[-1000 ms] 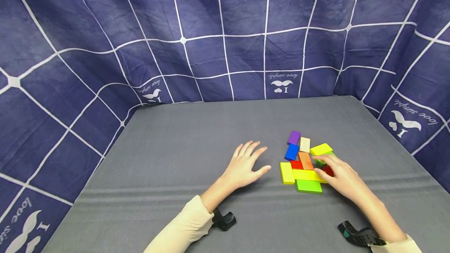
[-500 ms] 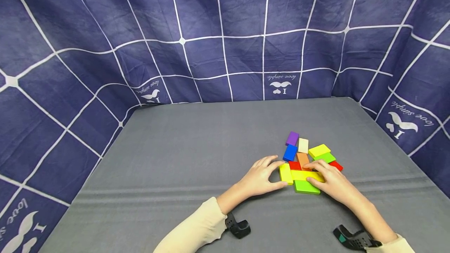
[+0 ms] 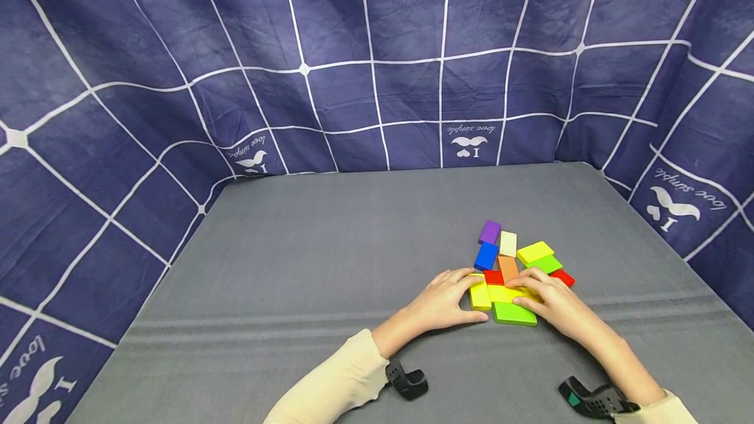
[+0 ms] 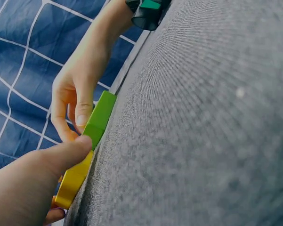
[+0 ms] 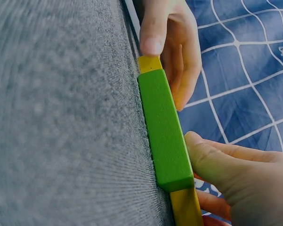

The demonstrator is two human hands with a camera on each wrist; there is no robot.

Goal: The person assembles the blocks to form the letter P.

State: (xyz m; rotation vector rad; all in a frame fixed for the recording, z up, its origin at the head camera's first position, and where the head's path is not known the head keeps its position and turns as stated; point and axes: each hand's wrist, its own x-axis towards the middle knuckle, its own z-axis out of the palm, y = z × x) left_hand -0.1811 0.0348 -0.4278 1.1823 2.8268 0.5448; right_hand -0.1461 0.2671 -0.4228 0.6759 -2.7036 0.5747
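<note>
My left hand (image 3: 442, 303) grips the short yellow block (image 3: 480, 298) at the left of a flat group, fingers at its far end and thumb at its near end. My right hand (image 3: 556, 303) pinches the long yellow block (image 3: 499, 294) beside it, fingertips along the far edge and thumb along the near edge; its right end is hidden under the hand. A green block (image 3: 514, 314) lies against the near side of the long one. In the right wrist view the right thumb is at the top edge of this green block (image 5: 165, 132).
Beyond the hands lie a small red block (image 3: 493, 277), an orange block (image 3: 508, 267), a blue block (image 3: 486, 256), a purple block (image 3: 490, 232) and a cream block (image 3: 508, 243). Rightward are another yellow block (image 3: 535, 252), green block (image 3: 544, 264) and red block (image 3: 563, 277). A checked curtain (image 3: 406, 84) surrounds the grey table (image 3: 294, 247).
My left hand has moved right onto the short yellow block and closed around it. My right hand has shifted left from the right-hand blocks onto the long yellow block, uncovering the right red block.
</note>
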